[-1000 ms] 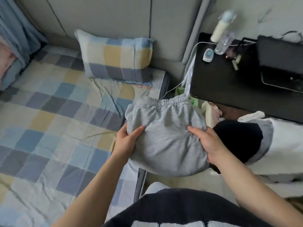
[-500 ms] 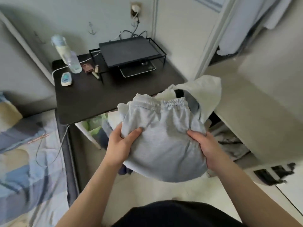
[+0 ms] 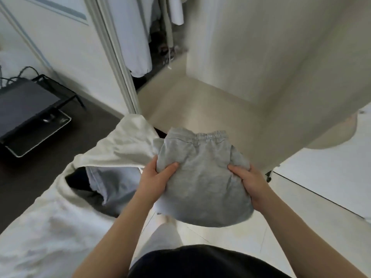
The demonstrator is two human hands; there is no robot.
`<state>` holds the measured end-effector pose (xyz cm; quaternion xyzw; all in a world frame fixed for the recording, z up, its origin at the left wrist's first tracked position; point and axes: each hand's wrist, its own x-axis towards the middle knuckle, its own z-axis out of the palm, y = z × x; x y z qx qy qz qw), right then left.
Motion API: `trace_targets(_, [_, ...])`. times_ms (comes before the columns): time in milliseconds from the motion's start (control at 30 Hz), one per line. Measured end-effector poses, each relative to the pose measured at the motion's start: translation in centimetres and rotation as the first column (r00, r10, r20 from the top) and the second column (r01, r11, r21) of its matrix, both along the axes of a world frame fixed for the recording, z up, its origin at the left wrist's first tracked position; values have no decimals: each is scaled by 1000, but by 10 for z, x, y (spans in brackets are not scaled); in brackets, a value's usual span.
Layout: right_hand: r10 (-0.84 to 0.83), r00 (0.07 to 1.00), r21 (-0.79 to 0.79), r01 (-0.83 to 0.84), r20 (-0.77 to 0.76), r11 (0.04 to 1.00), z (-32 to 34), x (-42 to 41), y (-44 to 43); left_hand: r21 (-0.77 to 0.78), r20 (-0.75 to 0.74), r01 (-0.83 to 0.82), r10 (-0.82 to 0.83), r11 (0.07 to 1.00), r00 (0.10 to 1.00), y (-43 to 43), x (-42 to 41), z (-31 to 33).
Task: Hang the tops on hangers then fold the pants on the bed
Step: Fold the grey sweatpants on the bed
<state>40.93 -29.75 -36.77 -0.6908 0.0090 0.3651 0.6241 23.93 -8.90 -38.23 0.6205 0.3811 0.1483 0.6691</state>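
Your left grip (image 3: 155, 177) and right grip (image 3: 249, 182) are both grasping the grey pants (image 3: 202, 177), one on each side. The thumbs lie on top of the cloth and the fingers are tucked out of sight underneath. The pants are already folded into a compact bundle with the elastic waistband (image 3: 209, 135) at the far edge. You hold them in the air in front of your body, above the pale floor (image 3: 200, 105), not resting on anything. The bed is not in view. Just left of the bundle a white top (image 3: 120, 145) lies draped in a heap, touching or nearly touching the pants near your left thumb, and a pale blue garment (image 3: 116, 183) shows beneath it. Farther left is the dark worktop (image 3: 94, 113) with a black stand (image 3: 28, 105) on it. At the far side an open wardrobe shows hanging clothes (image 3: 138, 47). By my reading the fold on this pair is finished and you are at the carrying stage, with the bundle due to be put away or set down. The next move calls for holding both sides level and pinched firmly enough that the layers do not slide apart. Then lower the bundle flat and release both sides together, so the fold holds its shape.
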Motion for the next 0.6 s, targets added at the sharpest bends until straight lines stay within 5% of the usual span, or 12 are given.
trace_targets(600, [-559, 820, -66, 569, 126, 820, -57, 217, 140, 186, -185, 454, -423, 871, 887, 152, 344, -57])
